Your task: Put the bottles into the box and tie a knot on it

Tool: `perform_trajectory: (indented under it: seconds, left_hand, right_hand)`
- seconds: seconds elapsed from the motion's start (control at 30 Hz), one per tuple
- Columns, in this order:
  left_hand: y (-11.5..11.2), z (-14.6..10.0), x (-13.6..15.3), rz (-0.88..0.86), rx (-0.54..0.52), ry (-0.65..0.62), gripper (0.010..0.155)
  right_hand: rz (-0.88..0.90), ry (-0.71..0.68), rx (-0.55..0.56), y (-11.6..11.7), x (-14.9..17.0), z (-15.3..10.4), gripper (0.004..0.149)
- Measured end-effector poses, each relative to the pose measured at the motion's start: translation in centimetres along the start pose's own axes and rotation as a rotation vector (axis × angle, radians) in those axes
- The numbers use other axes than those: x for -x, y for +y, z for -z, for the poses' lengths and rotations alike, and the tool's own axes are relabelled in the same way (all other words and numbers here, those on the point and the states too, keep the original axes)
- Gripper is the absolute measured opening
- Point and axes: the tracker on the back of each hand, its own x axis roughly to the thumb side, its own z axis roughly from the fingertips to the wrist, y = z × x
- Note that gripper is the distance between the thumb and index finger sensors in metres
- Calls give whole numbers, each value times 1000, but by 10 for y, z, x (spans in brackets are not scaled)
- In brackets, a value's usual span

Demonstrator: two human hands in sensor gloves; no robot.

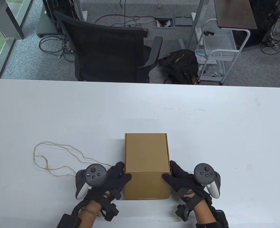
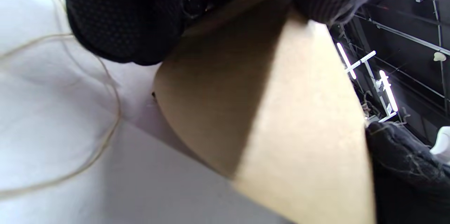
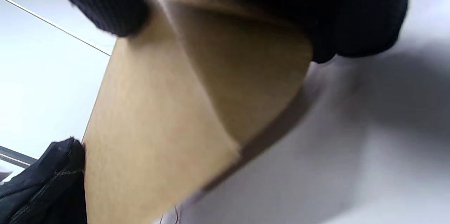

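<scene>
A closed brown cardboard box (image 1: 146, 152) stands on the white table (image 1: 213, 133) near its front edge. My left hand (image 1: 122, 172) grips the box's near left corner, fingers along the side and thumb on the front face. My right hand (image 1: 169, 171) grips the near right corner the same way. The left wrist view shows the box (image 2: 281, 129) with my gloved fingers (image 2: 123, 16) curled on it. In the right wrist view the box (image 3: 158, 111) is held by dark fingers (image 3: 351, 13). A thin tan string (image 1: 59, 146) lies looped left of the box. No bottles show.
Bare white tabletop stretches beyond and to both sides of the box. Past the table's far edge are a black office chair (image 1: 111, 47), a black backpack (image 1: 180, 64) on the floor and a white wire cart (image 1: 213, 54).
</scene>
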Motion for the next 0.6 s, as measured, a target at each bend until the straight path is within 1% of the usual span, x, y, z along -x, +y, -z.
perform_trajectory:
  seconds: [0.03, 0.1, 0.17, 0.23, 0.27, 0.3, 0.37, 0.43, 0.57, 0.6]
  left_hand:
    - [-1, 0, 1, -2, 20, 17, 86]
    - [-1, -1, 2, -32, 16, 34, 86]
    - [-1, -2, 1, -55, 38, 57, 86]
    - [-1, -2, 0, -49, 34, 60, 85]
    - [-2, -2, -1, -57, 51, 63, 85]
    - [-3, -1, -1, -69, 64, 63, 86]
    - [-4, -1, 1, -112, 89, 67, 90]
    - [-5, -1, 2, -166, 120, 77, 92]
    - [-6, -1, 1, -109, 102, 73, 91]
    - [-6, -1, 0, -100, 94, 74, 91]
  right_hand:
    - [22, 10, -27, 1, 0, 0, 86]
    - [28, 35, -37, 2, 0, 0, 88]
    - [1, 29, -42, 2, -2, 1, 88]
    - [-31, 40, -43, 4, -4, 1, 90]
    - [-57, 46, -60, 5, -6, 1, 90]
    - [-67, 43, -75, 5, -7, 1, 90]
    - [-78, 50, -67, 4, -8, 0, 90]
    - [-84, 54, -66, 4, -9, 0, 89]
    - [-86, 70, -76, 5, -8, 0, 89]
    - [-81, 62, -61, 5, -7, 0, 89]
